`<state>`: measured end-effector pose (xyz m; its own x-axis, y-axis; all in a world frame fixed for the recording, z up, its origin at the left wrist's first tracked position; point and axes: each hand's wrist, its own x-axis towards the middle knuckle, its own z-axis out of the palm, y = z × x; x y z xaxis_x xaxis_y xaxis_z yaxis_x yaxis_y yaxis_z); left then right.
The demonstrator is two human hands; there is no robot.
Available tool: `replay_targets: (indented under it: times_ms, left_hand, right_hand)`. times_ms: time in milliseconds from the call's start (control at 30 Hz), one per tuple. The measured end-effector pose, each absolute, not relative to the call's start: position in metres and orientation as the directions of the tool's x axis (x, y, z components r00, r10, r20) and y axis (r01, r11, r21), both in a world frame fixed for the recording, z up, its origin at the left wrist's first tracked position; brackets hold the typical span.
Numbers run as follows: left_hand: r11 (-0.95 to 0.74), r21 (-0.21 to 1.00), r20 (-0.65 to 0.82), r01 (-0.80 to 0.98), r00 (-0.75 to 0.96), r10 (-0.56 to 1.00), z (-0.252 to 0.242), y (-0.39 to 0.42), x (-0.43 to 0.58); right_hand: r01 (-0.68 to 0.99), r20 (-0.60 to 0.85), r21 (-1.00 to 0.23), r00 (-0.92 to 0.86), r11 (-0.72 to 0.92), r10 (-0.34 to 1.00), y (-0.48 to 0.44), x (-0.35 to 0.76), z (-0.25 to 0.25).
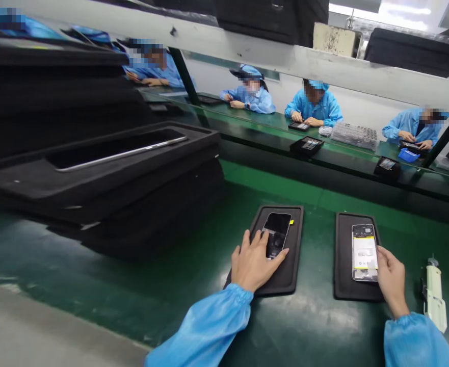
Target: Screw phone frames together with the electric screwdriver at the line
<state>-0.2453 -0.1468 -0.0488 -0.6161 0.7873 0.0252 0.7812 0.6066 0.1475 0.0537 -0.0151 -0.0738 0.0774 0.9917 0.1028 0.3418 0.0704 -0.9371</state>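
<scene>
My left hand (255, 262) lies over a dark-screened smartphone (278, 223), its fingers spread and the thumb reaching to the right. The hand hides the phone's lower left part. This phone rests in a black foam tray (296, 255), with a small yellow tab at its upper right side. In a second black foam tray (343, 255) to the right sits an opened phone (365, 253), its white battery and inner parts showing. My right hand (392, 275) has its fingers closed at that phone's right edge; the fingertips are partly hidden.
A pale electric screwdriver (435, 293) lies on the green bench (308, 331) at the far right. Stacked black foam trays (163, 173) rise on the left, with a phone (121, 148) on one. Beyond a rail, several co-workers in blue sit near clear plastic trays (354, 135).
</scene>
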Motion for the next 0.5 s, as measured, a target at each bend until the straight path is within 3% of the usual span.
replay_targets:
  times_ms: [200, 367, 500]
  left_hand:
    - [0.618, 0.142, -0.007, 0.773, -0.623, 0.782, -0.047, -0.153, -0.243]
    - [0.62, 0.154, 0.006, 0.769, -0.628, 0.778, -0.049, -0.151, -0.241]
    - [0.63, 0.165, -0.006, 0.759, -0.638, 0.77, -0.051, -0.151, -0.241]
  right_hand:
    - [0.515, 0.238, -0.838, 0.052, 0.178, 0.97, -0.022, 0.07, -0.07]
    - [0.711, 0.463, -0.602, -0.06, 0.363, 0.884, -0.025, 0.068, -0.065]
    - [0.783, 0.419, -0.441, -0.253, 0.439, 0.872, -0.031, 0.042, -0.063]
